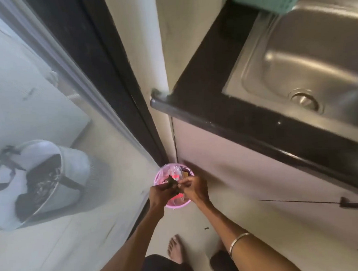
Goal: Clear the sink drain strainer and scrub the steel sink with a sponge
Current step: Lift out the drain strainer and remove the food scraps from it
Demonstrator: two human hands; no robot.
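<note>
Over a pink bin (165, 205) on the floor below the sink (307, 50), the left hand (159, 192) and right hand (195, 188) pinch a dark strainer (172, 185) between their fingers, apparently emptying it. Scrubbing looks yet to begin; no sponge is visible.
</note>
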